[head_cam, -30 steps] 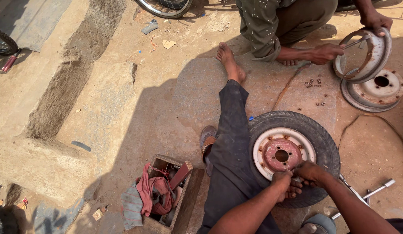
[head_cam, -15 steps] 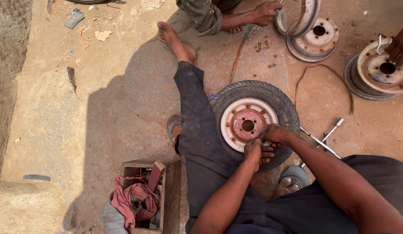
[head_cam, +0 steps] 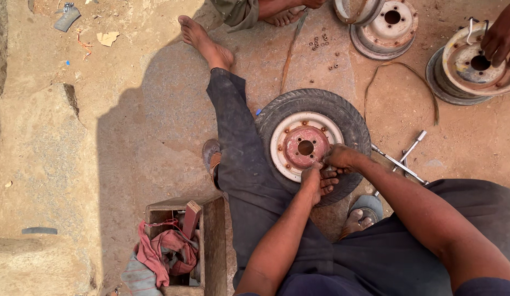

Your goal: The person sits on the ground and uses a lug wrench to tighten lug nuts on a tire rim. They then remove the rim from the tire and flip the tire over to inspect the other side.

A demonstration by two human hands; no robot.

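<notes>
Rusty-red wheel rim [head_cam: 305,147] lay inside black tyre [head_cam: 315,143] on dirt. Left hand [head_cam: 316,181] and right hand [head_cam: 339,157], fingers curled narrow, touched the rim at five o'clock; anything pinched was hidden.

The left hand [head_cam: 317,182] and right hand [head_cam: 339,157] cover the wheel's [head_cam: 305,147] lower rim; whatever they pinch seems too small to tell.
</notes>
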